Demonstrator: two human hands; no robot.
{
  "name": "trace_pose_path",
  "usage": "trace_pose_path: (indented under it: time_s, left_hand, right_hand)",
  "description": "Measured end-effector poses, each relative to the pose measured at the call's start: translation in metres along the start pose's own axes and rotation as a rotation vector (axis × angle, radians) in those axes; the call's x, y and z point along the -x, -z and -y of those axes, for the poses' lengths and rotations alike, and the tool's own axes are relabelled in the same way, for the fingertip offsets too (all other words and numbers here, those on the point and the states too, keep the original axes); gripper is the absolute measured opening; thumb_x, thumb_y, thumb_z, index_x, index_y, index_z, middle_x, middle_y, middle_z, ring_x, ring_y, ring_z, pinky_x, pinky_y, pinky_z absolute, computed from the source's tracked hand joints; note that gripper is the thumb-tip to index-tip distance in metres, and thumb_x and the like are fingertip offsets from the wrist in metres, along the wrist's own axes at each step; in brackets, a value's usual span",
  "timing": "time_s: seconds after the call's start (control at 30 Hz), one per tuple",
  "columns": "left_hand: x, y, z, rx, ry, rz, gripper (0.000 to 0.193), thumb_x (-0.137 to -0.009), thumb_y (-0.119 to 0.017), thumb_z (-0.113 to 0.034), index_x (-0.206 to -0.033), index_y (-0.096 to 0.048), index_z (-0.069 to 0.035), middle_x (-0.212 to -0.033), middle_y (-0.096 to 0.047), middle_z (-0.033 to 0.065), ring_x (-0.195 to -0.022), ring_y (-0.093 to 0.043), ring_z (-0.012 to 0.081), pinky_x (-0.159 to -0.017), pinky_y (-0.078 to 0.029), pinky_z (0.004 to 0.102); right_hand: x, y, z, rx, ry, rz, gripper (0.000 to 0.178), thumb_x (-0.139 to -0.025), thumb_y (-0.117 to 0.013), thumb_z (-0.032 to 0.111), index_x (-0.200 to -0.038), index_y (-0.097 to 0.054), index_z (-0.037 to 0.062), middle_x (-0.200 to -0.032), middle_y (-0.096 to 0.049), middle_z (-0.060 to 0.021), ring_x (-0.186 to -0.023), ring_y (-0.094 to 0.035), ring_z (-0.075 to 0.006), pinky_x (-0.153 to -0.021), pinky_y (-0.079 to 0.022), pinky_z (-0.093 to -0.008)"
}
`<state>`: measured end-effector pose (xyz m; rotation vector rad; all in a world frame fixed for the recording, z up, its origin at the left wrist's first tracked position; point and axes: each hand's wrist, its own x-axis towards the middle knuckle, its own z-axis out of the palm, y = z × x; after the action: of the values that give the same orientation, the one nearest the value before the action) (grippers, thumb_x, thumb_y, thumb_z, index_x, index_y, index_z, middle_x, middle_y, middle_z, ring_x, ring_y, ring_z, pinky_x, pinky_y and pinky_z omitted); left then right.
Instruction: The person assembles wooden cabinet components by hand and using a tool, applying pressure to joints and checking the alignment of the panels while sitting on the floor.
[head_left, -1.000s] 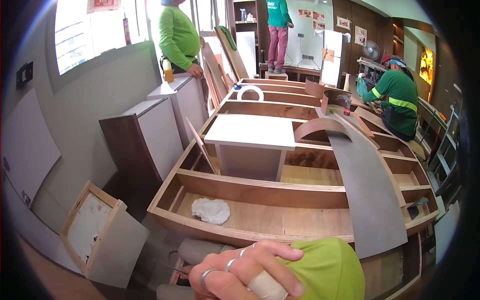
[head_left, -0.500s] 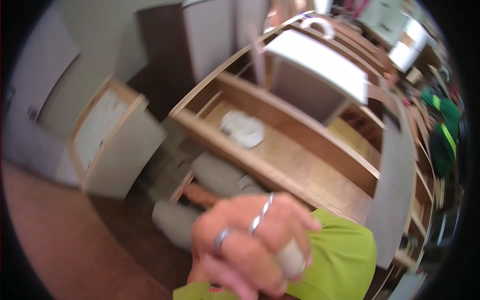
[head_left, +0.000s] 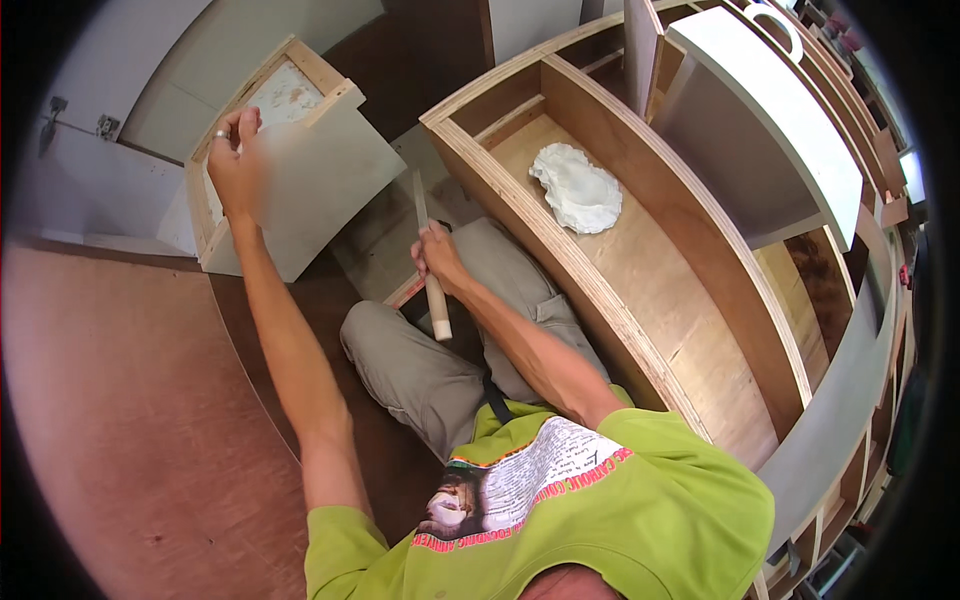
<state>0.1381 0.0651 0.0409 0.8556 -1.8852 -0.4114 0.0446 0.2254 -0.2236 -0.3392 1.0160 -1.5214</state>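
Observation:
At the upper left, my left hand (head_left: pixel 237 170), with a ring on it, reaches to a pale grey box (head_left: pixel 310 185). Its bent fingers close over the box's wooden rim (head_left: pixel 335 98); the palm side is hidden and the hand's edge is blurred. Between my knees, my right hand (head_left: pixel 437 252) is wrapped round a wooden-handled tool with a long narrow blade (head_left: pixel 420 200). The blade points away from me and the handle end toward me. White, rough-looking material (head_left: pixel 285 95) shows inside the rim.
A wooden cabinet frame (head_left: pixel 560 290) stands close on my right, with a crumpled white cloth-like lump (head_left: pixel 578 190) lying inside it. A white curved panel piece (head_left: pixel 770 110) sits across it. A reddish-brown board (head_left: pixel 130 400) spans the left.
My left hand has gone from close in front of the camera to the box at the upper left. My view has shifted, and the tool in my right hand now shows clearly.

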Motion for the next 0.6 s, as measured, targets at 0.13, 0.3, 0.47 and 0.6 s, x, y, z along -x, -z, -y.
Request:
trace_pose_path:
  time_s: [0.13,0.3,0.47,0.6]
  left_hand:
    - [-0.028,-0.017,0.036,-0.186,0.084,0.086,0.031,-0.093,-0.056,-0.028,-0.101,-0.065,0.001,-0.094,-0.068,0.0112,-0.094,-0.063,0.0183,-0.085,-0.045,0.0286]
    - [-0.027,-0.013,0.110,-0.267,0.175,0.054,0.031,-0.093,-0.055,-0.028,-0.101,-0.065,0.000,-0.090,-0.068,0.0105,-0.087,-0.064,0.0177,-0.080,-0.046,0.0289]
    - [-0.025,-0.035,0.091,-0.426,0.237,0.145,0.033,-0.093,-0.055,-0.029,-0.101,-0.064,0.002,-0.088,-0.068,0.0092,-0.084,-0.063,0.0159,-0.078,-0.047,0.0287]
    - [-0.026,-0.042,0.091,-0.333,0.238,0.125,0.033,-0.093,-0.055,-0.029,-0.100,-0.064,0.002,-0.090,-0.067,0.0102,-0.085,-0.062,0.0159,-0.078,-0.047,0.0285]
  right_hand:
    - [-0.044,0.000,0.006,-0.110,0.017,-0.044,0.025,-0.098,-0.039,0.021,-0.119,-0.040,0.0070,-0.065,-0.049,-0.0015,-0.044,-0.041,-0.0084,-0.039,-0.038,-0.0250]
    - [-0.101,-0.008,0.010,-0.447,-0.111,0.069,0.015,-0.093,-0.053,0.016,-0.103,-0.043,0.0141,-0.064,-0.047,0.0008,-0.045,-0.039,-0.0061,-0.040,-0.036,-0.0234]
    - [-0.156,0.004,-0.004,-0.877,-0.169,0.210,0.016,-0.090,-0.058,0.016,-0.095,-0.043,0.0187,-0.063,-0.046,0.0025,-0.046,-0.037,-0.0054,-0.043,-0.034,-0.0213]
    - [-0.164,0.006,-0.005,-0.938,-0.201,0.210,0.019,-0.090,-0.057,0.018,-0.097,-0.040,0.0185,-0.064,-0.047,0.0019,-0.046,-0.038,-0.0065,-0.042,-0.034,-0.0227]
